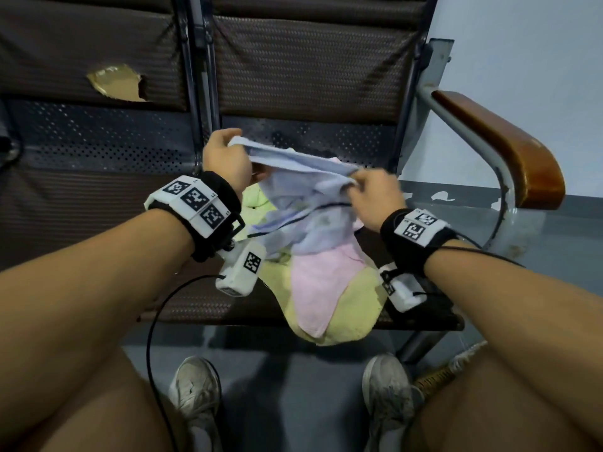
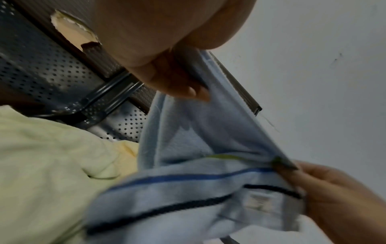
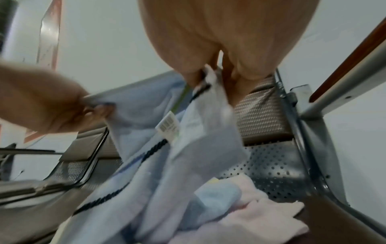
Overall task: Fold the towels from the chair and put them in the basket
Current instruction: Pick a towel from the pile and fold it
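Observation:
A light blue towel with dark stripes hangs over the chair seat, stretched between both hands. My left hand pinches its upper left edge and my right hand pinches the right edge a little lower. The left wrist view shows the same blue towel with my left fingers curled on its hem. In the right wrist view the blue towel carries a white label. Under it lie a pink towel and a yellow towel in a heap on the seat. No basket is in view.
The chair is a brown padded bench seat with a perforated metal frame. A wooden armrest stands at the right. The neighbouring seat's back has a torn hole. My knees and shoes are below, on the grey floor.

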